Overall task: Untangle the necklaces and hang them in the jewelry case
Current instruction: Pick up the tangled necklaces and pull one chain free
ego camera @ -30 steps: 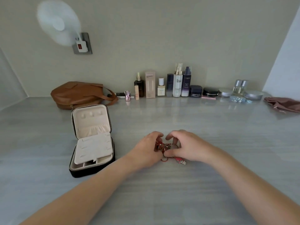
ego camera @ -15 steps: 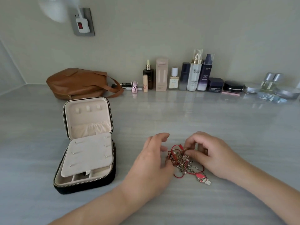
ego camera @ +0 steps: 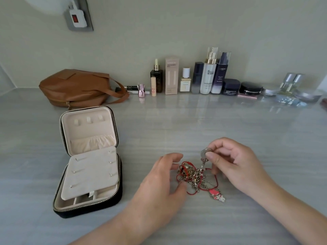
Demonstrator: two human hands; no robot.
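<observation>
At the five o'clock part of the worktop [ego camera: 212,124] lies the tangle of necklaces [ego camera: 194,177], thin silver chains knotted with red cords, with a pink charm [ego camera: 215,193] at its five o'clock edge. The right hand [ego camera: 237,167], at the tangle's two o'clock, has its grip pinched on a round silver pendant [ego camera: 205,152] raised just above the heap. The left hand [ego camera: 159,184], at nine o'clock, is slack-fingered, thumb against the cords, holding nothing. The chains look light, limp and easily snagged, so the pendant or a clasp seems the best hold, drawn gently. The open jewelry case [ego camera: 88,211] sits at nine o'clock, hooks bare. The worktop is glossy grey; a brown bag [ego camera: 76,87] and bottles [ego camera: 208,76] line the wall at twelve.
</observation>
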